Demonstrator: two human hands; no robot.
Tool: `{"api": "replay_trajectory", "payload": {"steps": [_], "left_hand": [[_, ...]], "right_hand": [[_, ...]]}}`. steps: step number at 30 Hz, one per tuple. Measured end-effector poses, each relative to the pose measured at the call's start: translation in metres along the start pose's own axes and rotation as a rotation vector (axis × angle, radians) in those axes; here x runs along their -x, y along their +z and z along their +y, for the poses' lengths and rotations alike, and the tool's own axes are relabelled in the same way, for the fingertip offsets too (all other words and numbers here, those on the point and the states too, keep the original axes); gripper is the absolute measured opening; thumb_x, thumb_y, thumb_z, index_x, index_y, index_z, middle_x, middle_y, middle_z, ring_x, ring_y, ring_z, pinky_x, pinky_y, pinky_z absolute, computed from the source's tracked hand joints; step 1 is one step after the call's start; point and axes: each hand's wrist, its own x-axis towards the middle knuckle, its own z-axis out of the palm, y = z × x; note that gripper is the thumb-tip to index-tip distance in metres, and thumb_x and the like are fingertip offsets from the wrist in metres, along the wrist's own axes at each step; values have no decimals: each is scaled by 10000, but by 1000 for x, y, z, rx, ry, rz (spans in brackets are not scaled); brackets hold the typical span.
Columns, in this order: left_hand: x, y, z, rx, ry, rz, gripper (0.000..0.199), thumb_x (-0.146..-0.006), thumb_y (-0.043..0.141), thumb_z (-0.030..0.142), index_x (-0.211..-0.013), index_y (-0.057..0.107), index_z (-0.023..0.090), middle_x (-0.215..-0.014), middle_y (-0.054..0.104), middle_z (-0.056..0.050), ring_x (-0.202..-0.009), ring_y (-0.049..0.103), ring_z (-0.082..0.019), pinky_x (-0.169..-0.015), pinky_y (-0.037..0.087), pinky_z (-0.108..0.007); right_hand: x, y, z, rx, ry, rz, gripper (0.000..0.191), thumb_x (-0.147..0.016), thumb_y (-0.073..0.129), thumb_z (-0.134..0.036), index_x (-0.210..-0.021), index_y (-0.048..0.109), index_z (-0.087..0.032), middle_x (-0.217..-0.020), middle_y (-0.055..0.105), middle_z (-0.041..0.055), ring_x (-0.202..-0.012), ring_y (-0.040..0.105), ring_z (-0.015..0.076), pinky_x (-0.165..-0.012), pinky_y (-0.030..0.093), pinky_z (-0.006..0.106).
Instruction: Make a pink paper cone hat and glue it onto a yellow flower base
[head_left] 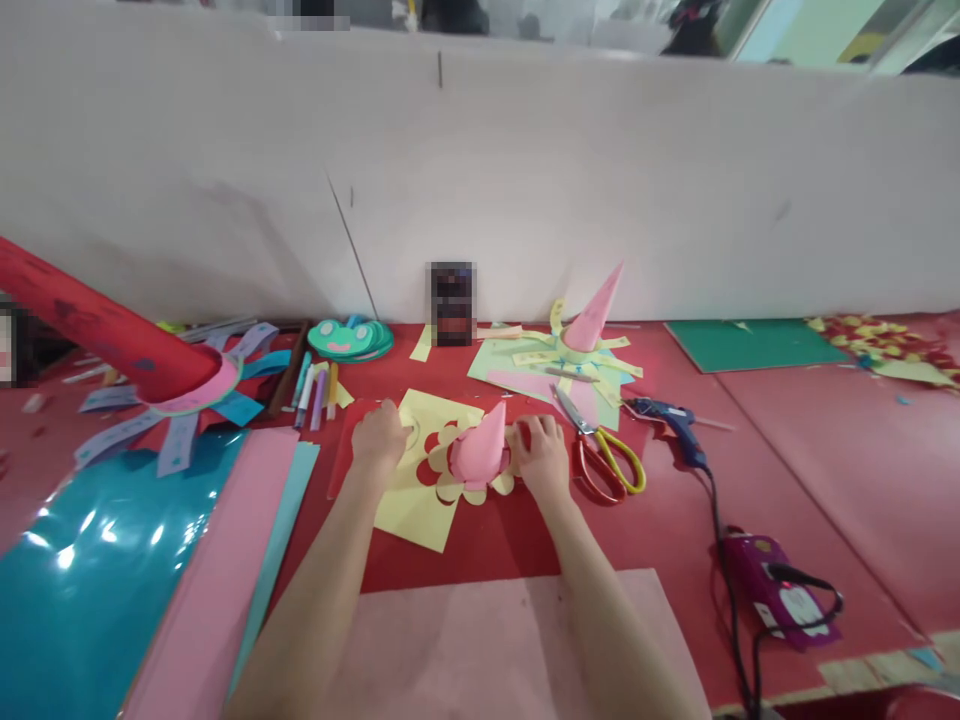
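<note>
Nearest the camera, a pale pink sheet [465,655] lay flat on the red worktop [817,440], and both bare forearms reached forward over it. Beyond it, between the two hands, stood a small pink cone [481,448], its point leaning up and to the right. Rounded petals [452,487] in red and pale yellow spread around its base like a flower. The left-hand petals overlapped a pale yellow sheet [424,515], which lay at a slant.

The right hand [541,452] had its fingers curled down at the right side of the petals, hiding some of them; whether it pinched one could not be told. The left hand [381,437] bent its fingers down at the yellow sheet's upper left edge, over a red sheet [342,452]; its grip could not be made out either.

Scissors [600,440] with one red and one yellow handle lay just beside the right hand, blades pointing away. Past them were a blue glue gun [679,428] and a purple pouch [776,590] with a black cord over it. A taller pink cone [595,318] with yellow strips stood behind, near the white wall [525,180]. Markers [316,393] and green frog-faced cutouts [349,341] lay beyond the left hand. Farther left, a long red tube [112,330] with blue and lilac strips rose above a shiny teal sheet [112,580].
</note>
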Motion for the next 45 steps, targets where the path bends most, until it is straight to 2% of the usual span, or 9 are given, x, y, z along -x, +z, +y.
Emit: {"api": "replay_trajectory", "payload": {"steps": [3,5,10,21,31,37,41,43,45], "left_hand": [[-5,0,-7,20,69,-45,224,-850,524,286,-1006,606,148,-1084,652,-127,-1022,620,-257,-797,472,-316],[-4,1,-7,28,82,-15,198,-838,539,271,-972,615,146,-1139,609,-138,-1058,597,-256,-789,475,-307],[4,4,2,106,-4,64,332,-812,572,234,-1123,542,123,-1237,524,-176,-1167,524,-286,-789,481,-323],[-8,7,-13,251,13,-25,388,-804,553,203,-1188,512,169,-1139,657,-107,-1081,609,-251,-805,460,-296],[-10,-11,-35,379,78,234,514,-815,449,93,-1316,495,196,-1266,615,-75,-1189,555,-243,-1000,423,-330],[-14,-22,-57,375,-92,284,561,-820,411,59,-1362,453,194,-1297,573,-106,-1218,525,-283,-1021,416,-395],[-13,-23,-57,415,-208,423,602,-830,442,96,-1422,342,146,-1372,464,-189,-1247,488,-334,-1016,420,-464],[-7,-23,-46,408,-100,488,586,-827,470,101,-1403,362,124,-1423,407,-187,-1324,404,-318,-1065,381,-441],[3,-22,-29,433,103,483,495,-843,463,98,-1336,444,139,-1384,472,-135,-1324,413,-249,-1088,363,-367]], "right_hand": [[1,-1,1,-17,12,-3,219,-895,453,-325,-945,626,-200,-953,576,87,-867,504,229,-792,432,364],[1,0,2,-38,16,-3,210,-887,455,-317,-938,628,-208,-950,576,85,-861,504,230,-771,432,357],[2,1,3,-59,31,4,192,-865,467,-286,-926,634,-214,-958,576,80,-866,510,230,-744,435,349],[3,-2,3,-73,67,-21,215,-874,458,-326,-916,631,-206,-941,565,80,-877,515,233,-703,430,337],[2,1,5,-92,52,23,200,-849,465,-298,-899,633,-203,-937,569,86,-847,518,230,-708,438,345],[3,0,5,-115,2,42,196,-853,450,-275,-881,632,-209,-920,570,80,-856,520,226,-767,449,361],[2,-1,6,-140,30,26,212,-845,456,-296,-879,642,-201,-929,579,89,-854,527,226,-753,458,361],[1,-3,7,-179,43,6,221,-840,463,-311,-870,649,-194,-933,586,94,-843,540,222,-759,463,364],[0,-9,7,-237,44,-28,222,-836,472,-318,-864,651,-190,-928,601,93,-822,560,211,-755,470,357]]}}
